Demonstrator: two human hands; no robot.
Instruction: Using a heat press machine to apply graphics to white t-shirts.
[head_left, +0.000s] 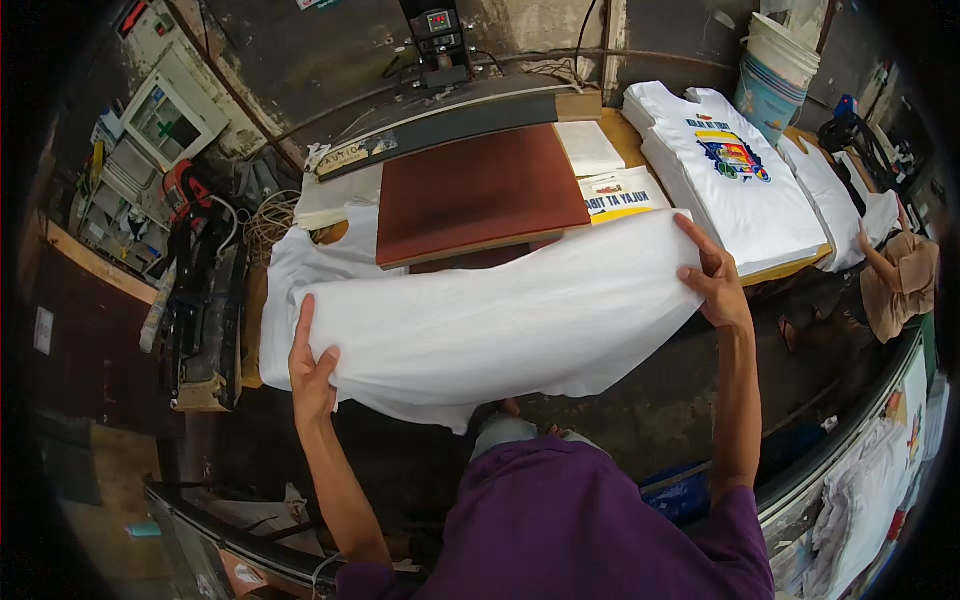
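Small garment-printing workshop, well worn, viewed from the floor beside the workbench (622,135). Evidence as follows. One black machine with red digital display (438,38), at the back. One flat reddish-brown board (480,195), bench centre. White T-shirts (735,175), stacked, topmost bearing a multicoloured print. One printed sheet (625,188), blue lettering and yellow band. One white garment (500,330), spread along the bench front. One wall cabinet (172,120), green cross within. Plastic buckets (775,85), nested. Wall panels (310,50), dark, stained. One co-worker (905,285), far right, handling white cloth (880,215).

White wall cabinet (176,112), stacked buckets (772,88), tangled cable (268,226), person in tan (900,288)
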